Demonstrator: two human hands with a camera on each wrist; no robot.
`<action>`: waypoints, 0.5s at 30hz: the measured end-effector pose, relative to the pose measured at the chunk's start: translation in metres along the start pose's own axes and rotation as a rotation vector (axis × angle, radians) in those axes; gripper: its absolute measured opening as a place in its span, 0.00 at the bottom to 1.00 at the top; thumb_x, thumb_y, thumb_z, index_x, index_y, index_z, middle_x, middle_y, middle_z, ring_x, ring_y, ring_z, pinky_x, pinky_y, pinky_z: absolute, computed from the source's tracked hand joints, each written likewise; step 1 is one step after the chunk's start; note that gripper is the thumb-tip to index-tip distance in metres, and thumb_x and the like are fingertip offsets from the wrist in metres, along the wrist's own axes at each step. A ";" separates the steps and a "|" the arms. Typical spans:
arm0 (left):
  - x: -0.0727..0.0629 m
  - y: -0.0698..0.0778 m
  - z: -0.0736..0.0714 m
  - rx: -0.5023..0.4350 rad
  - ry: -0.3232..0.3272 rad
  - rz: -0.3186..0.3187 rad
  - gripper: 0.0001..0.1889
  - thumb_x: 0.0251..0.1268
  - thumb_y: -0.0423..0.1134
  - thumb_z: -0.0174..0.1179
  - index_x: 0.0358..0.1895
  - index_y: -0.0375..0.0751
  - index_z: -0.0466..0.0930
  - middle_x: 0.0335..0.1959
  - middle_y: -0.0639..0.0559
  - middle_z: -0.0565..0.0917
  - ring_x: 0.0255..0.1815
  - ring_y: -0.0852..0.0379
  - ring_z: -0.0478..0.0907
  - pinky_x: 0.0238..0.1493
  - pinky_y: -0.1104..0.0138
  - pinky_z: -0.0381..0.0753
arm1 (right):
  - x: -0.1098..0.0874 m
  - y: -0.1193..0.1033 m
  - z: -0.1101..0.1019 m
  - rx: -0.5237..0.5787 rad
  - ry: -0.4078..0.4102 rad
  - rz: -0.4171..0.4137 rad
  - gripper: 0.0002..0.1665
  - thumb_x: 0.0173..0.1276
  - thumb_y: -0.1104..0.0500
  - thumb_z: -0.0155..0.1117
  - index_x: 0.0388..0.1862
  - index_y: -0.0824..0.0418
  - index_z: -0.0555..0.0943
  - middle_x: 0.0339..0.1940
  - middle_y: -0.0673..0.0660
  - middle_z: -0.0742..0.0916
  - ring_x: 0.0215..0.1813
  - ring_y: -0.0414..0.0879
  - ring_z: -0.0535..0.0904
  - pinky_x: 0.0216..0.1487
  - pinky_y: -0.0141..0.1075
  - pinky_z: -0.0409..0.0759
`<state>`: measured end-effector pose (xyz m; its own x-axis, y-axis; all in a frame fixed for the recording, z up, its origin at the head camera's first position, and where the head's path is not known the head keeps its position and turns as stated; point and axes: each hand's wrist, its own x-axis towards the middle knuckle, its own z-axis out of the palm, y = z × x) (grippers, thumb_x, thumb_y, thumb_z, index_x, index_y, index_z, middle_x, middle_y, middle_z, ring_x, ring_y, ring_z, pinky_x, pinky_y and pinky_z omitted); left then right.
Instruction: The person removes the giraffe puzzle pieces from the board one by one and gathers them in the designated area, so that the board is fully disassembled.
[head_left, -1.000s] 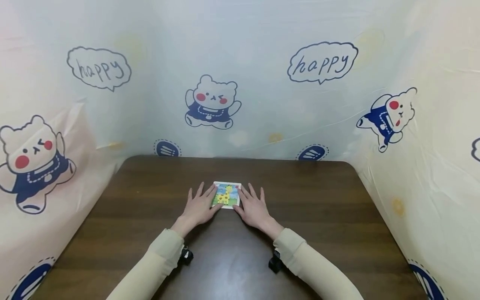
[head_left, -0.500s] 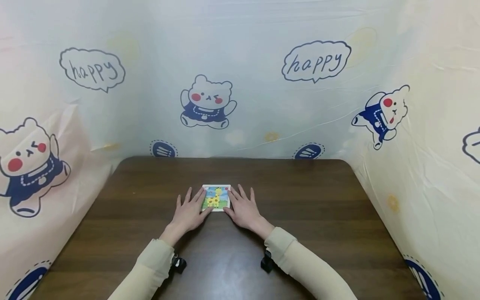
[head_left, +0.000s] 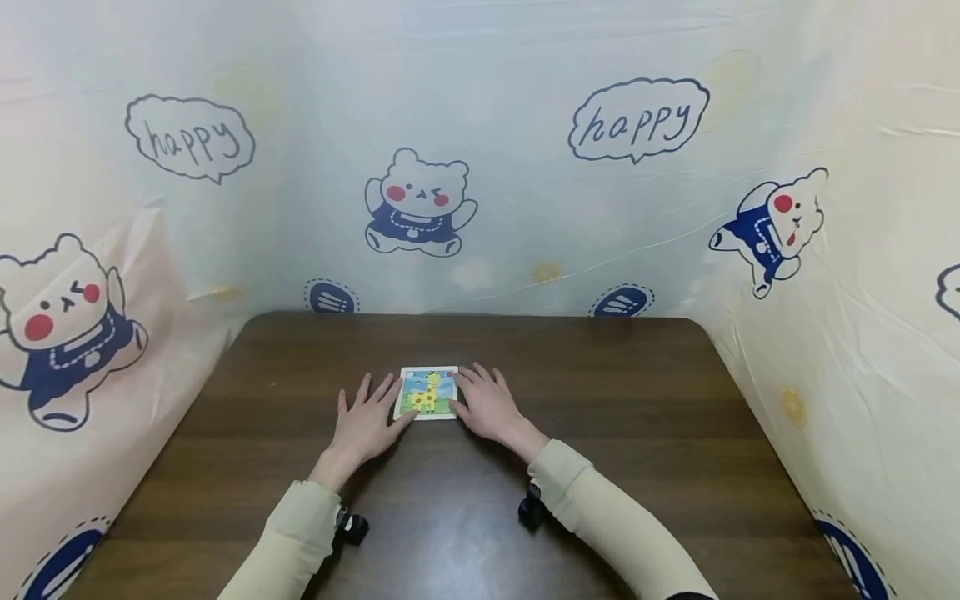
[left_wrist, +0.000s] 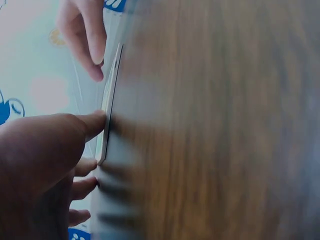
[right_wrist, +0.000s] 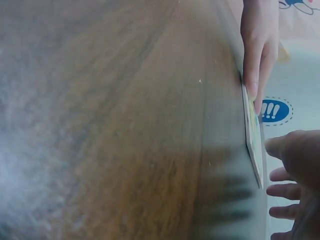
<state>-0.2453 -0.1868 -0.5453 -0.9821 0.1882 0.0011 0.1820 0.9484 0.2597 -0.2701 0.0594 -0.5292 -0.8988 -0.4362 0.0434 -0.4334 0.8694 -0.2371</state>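
A small square picture board (head_left: 428, 393) with a yellow giraffe and a white border lies flat on the brown table. My left hand (head_left: 364, 427) is spread at its left side, with thumb and index finger touching the board. On the opposite side, my right hand (head_left: 491, 407) hovers by the right edge, fingers fairly straight. The right wrist view shows a gap between the right thumb (right_wrist: 282, 145) and the board (right_wrist: 254, 137). Seen edge-on in the left wrist view, the board (left_wrist: 107, 120) is thin, and the left thumb (left_wrist: 92, 124) rests on its near edge.
The wooden table (head_left: 615, 375) spreads around the board on all sides. Behind it and along both sides hangs a pale curtain (head_left: 525, 208) with bear prints. Black wrist cameras (head_left: 351, 527) sit under both cuffs.
The board and both hands have shifted a little to the left across the table. My right hand has loosened from the board's right edge, its fingers closer together. The head view has shifted slightly.
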 end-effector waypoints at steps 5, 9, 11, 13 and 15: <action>-0.003 -0.005 -0.002 -0.019 -0.008 -0.009 0.42 0.82 0.62 0.58 0.89 0.44 0.60 0.90 0.38 0.61 0.91 0.24 0.49 0.82 0.19 0.45 | 0.012 -0.005 0.000 0.005 0.033 -0.020 0.28 0.86 0.46 0.62 0.77 0.57 0.80 0.78 0.59 0.83 0.81 0.58 0.76 0.81 0.60 0.74; -0.004 -0.004 -0.003 -0.034 -0.011 -0.012 0.42 0.83 0.62 0.58 0.89 0.44 0.59 0.90 0.39 0.60 0.91 0.24 0.49 0.82 0.19 0.45 | 0.026 -0.010 0.000 0.058 0.067 -0.035 0.25 0.86 0.48 0.63 0.73 0.59 0.84 0.69 0.58 0.87 0.71 0.54 0.81 0.70 0.53 0.80; -0.004 -0.004 -0.003 -0.036 -0.012 -0.015 0.42 0.83 0.63 0.57 0.89 0.45 0.59 0.90 0.39 0.60 0.91 0.24 0.49 0.82 0.19 0.45 | 0.033 -0.011 0.002 0.094 0.074 -0.043 0.24 0.85 0.48 0.64 0.71 0.59 0.85 0.67 0.58 0.88 0.68 0.53 0.82 0.67 0.51 0.80; -0.005 -0.004 -0.002 -0.039 -0.014 -0.015 0.42 0.83 0.63 0.57 0.89 0.45 0.59 0.91 0.39 0.60 0.91 0.24 0.49 0.82 0.19 0.45 | 0.039 -0.012 0.005 0.131 0.069 -0.049 0.23 0.84 0.49 0.65 0.69 0.59 0.86 0.64 0.58 0.88 0.66 0.53 0.82 0.65 0.50 0.80; -0.006 -0.005 -0.002 -0.040 -0.014 -0.013 0.42 0.84 0.63 0.56 0.89 0.45 0.58 0.91 0.39 0.59 0.91 0.24 0.49 0.82 0.19 0.45 | 0.044 -0.013 0.007 0.167 0.066 -0.057 0.23 0.83 0.49 0.66 0.68 0.60 0.87 0.63 0.58 0.89 0.65 0.54 0.82 0.64 0.50 0.80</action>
<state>-0.2407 -0.1934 -0.5450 -0.9836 0.1795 -0.0159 0.1667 0.9399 0.2980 -0.3035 0.0275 -0.5314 -0.8776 -0.4631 0.1237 -0.4721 0.7905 -0.3902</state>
